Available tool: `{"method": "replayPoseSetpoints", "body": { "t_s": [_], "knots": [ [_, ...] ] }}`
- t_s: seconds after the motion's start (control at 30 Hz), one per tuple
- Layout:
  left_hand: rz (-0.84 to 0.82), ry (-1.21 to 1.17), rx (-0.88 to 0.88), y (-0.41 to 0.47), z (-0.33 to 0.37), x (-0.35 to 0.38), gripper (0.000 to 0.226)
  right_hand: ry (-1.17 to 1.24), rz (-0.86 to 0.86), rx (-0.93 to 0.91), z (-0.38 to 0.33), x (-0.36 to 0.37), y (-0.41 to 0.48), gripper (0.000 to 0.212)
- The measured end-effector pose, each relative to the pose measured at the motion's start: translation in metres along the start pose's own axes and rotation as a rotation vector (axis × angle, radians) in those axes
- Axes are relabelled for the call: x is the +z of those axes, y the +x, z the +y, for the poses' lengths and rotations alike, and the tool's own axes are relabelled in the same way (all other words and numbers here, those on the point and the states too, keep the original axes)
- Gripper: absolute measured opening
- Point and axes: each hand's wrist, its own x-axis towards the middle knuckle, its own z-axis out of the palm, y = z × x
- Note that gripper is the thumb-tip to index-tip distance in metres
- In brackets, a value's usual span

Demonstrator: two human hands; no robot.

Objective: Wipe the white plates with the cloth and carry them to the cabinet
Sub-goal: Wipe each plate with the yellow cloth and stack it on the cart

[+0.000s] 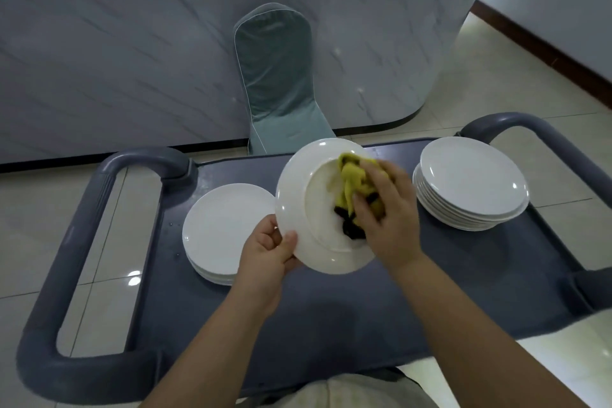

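Note:
I hold a white plate (pixel 304 209) tilted above the grey cart top (pixel 331 308). My left hand (pixel 268 258) grips its lower left rim, thumb on the upper face. My right hand (pixel 387 212) clutches a bunched yellow and dark cloth (pixel 351 182) and presses it into the plate's middle. A short stack of white plates (pixel 225 228) lies on the cart to the left, partly behind the held plate. A taller stack of several white plates (pixel 473 182) sits at the cart's right.
The cart has rounded grey handles at its left (pixel 82 209) and right (pixel 536 129) ends. Behind it stands a chair in a teal cover (pixel 278 76) against a marble-patterned counter (pixel 132 60). Pale floor tiles surround the cart.

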Motion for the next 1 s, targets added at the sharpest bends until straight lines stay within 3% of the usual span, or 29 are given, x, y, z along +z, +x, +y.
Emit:
{"method": "replayPoseSetpoints", "body": {
  "t_s": [0.07, 0.1, 0.2, 0.27, 0.43, 0.5, 0.6, 0.67, 0.73, 0.83, 0.87, 1.0],
  "knots": [
    [0.008, 0.005, 0.029, 0.002, 0.001, 0.009, 0.019, 0.047, 0.038, 0.125, -0.024, 0.015, 0.015, 0.044],
    [0.027, -0.025, 0.039, 0.004, 0.004, 0.011, 0.018, 0.058, 0.027, 0.103, -0.037, 0.022, 0.016, 0.043],
    [0.066, -0.146, 0.038, 0.012, 0.015, 0.006, 0.017, 0.025, -0.073, -0.145, -0.046, 0.026, -0.01, 0.039],
    [0.053, -0.128, 0.044, 0.013, 0.017, 0.0, 0.018, -0.027, -0.082, -0.215, -0.026, 0.01, -0.029, 0.039],
    [-0.059, 0.151, 0.089, 0.005, 0.011, 0.012, 0.017, 0.043, 0.149, 0.39, 0.009, -0.013, 0.006, 0.035],
    [-0.066, 0.165, 0.091, 0.005, 0.01, 0.021, 0.015, 0.033, 0.131, 0.255, -0.011, -0.002, 0.022, 0.034],
    [-0.054, -0.025, 0.033, 0.01, 0.017, 0.023, 0.014, 0.066, -0.083, -0.043, -0.035, 0.008, -0.003, 0.039],
    [-0.031, -0.118, 0.002, 0.015, 0.021, 0.016, 0.017, 0.029, -0.167, -0.101, -0.023, -0.005, -0.027, 0.041],
    [-0.045, -0.101, -0.007, 0.016, 0.02, 0.01, 0.017, -0.003, -0.131, 0.0, 0.004, -0.024, -0.033, 0.038],
    [-0.126, 0.073, -0.001, 0.012, 0.013, 0.014, 0.016, 0.006, 0.028, 0.351, 0.026, -0.031, -0.001, 0.035],
    [-0.153, 0.105, -0.002, 0.01, 0.01, 0.018, 0.016, -0.003, 0.057, 0.371, 0.02, -0.026, 0.011, 0.034],
    [-0.155, 0.02, 0.0, 0.015, 0.013, 0.023, 0.023, 0.024, -0.098, -0.047, -0.025, 0.002, 0.008, 0.04]
  ]
}}
